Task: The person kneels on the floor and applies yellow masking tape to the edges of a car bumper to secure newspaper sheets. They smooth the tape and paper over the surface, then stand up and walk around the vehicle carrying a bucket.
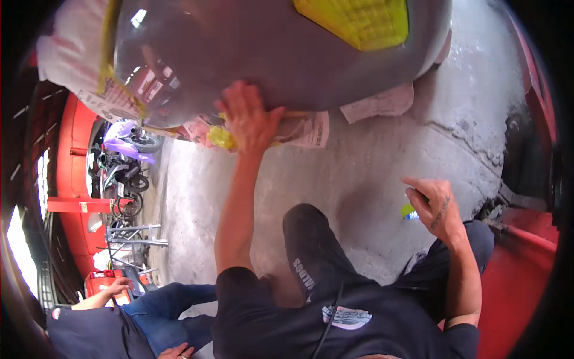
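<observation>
A smooth, glossy grey vehicle body panel (281, 60) fills the upper part of the head view. My left hand (246, 116) lies flat against its lower edge, fingers spread and pointing up the panel. Beneath that hand, masking newspaper (311, 130) and crumpled yellow tape (221, 137) hang along the edge. A yellow-covered patch (362, 24) sits higher on the panel. My right hand (435, 209) hangs in the air above my right knee, index finger out and the others loosely curled, with nothing visible in it. A small yellow-green and blue object (409, 212) shows just beside it.
At the lower left sits another person (101, 329) in a dark shirt and jeans. Motorcycles (128, 179) and a metal frame (134, 239) stand along the left side. The floor (197, 191) is grey concrete, cracked at right. A red surface (514, 287) borders the lower right.
</observation>
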`<action>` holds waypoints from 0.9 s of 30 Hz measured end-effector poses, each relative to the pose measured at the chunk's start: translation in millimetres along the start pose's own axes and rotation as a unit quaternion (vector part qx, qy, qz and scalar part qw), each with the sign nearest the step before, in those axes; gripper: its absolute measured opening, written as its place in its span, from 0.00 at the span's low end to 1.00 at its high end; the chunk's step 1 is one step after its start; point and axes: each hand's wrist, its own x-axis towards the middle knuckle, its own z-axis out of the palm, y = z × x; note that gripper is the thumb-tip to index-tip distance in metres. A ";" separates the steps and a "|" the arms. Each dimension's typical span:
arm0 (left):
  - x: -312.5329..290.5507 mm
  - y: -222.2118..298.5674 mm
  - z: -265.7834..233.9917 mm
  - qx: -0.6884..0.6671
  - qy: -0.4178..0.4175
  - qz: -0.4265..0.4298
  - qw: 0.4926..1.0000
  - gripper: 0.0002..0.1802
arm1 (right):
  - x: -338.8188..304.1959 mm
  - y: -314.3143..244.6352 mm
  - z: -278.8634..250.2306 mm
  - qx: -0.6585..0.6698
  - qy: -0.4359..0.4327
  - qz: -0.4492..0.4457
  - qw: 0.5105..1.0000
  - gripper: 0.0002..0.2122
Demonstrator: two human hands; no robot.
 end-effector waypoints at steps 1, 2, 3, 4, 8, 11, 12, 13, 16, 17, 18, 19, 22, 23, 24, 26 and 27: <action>7.2 -3.3 -2.2 -0.012 0.044 -0.055 0.997 0.56 | -0.1 0.2 1.1 0.006 0.002 0.004 1.000 0.10; 11.8 1.7 -1.2 -0.024 0.087 -0.111 0.990 0.59 | 0.1 0.1 3.4 0.012 0.001 0.008 1.000 0.10; 15.5 11.3 1.6 -0.036 0.129 -0.165 0.977 0.62 | 2.7 0.0 5.1 0.015 0.003 0.013 1.000 0.10; 27.8 42.3 -1.3 -0.050 0.083 -0.177 0.979 0.61 | 5.3 0.6 7.8 0.007 -0.002 0.022 1.000 0.10; 61.5 84.2 -6.0 -0.071 0.079 0.036 0.994 0.51 | 16.1 11.6 21.1 -0.015 -0.033 0.048 0.998 0.11; 72.2 24.9 -27.1 -0.029 0.077 -0.047 0.995 0.48 | 22.2 21.7 20.4 -0.028 -0.023 0.057 0.998 0.11; 72.4 0.8 -38.9 -0.045 0.118 -0.127 0.984 0.47 | 20.7 27.1 18.7 -0.019 -0.010 0.054 0.998 0.11; 69.1 -24.8 -42.9 -0.094 0.179 -0.178 0.963 0.47 | 20.8 31.1 17.8 -0.014 0.005 0.048 0.999 0.11; 58.4 -54.5 -45.2 -0.132 0.253 -0.266 0.921 0.47 | 19.2 34.8 22.0 -0.034 -0.018 0.064 0.997 0.12; 60.9 -59.6 -45.6 -0.133 0.266 -0.284 0.912 0.47 | 22.8 35.7 23.3 -0.033 -0.021 0.068 0.997 0.12; 71.9 -49.1 -56.6 -0.091 0.248 -0.278 0.923 0.46 | 23.4 37.1 25.7 -0.034 -0.030 0.075 0.996 0.12; 89.6 -31.7 -64.1 -0.048 0.229 -0.273 0.933 0.46 | 23.3 39.4 29.1 -0.034 -0.039 0.083 0.995 0.13; 148.1 -22.3 -98.7 -0.059 0.239 -0.165 0.955 0.45 | 28.3 49.3 37.6 -0.033 -0.035 0.062 0.997 0.13; 155.8 -25.8 -102.4 -0.085 0.249 -0.112 0.958 0.44 | 31.3 48.6 39.6 -0.036 -0.039 0.083 0.995 0.14; 149.4 -31.5 -103.1 -0.086 0.245 -0.143 0.955 0.44 | 34.9 46.6 41.1 -0.041 -0.049 0.088 0.994 0.13; 132.2 -42.0 -97.1 -0.096 0.238 -0.187 0.948 0.44 | 38.0 43.3 38.6 -0.044 -0.051 0.104 0.992 0.13; 114.1 -50.5 -82.1 -0.098 0.232 -0.229 0.940 0.45 | 37.4 47.1 37.4 -0.043 -0.039 0.064 0.996 0.13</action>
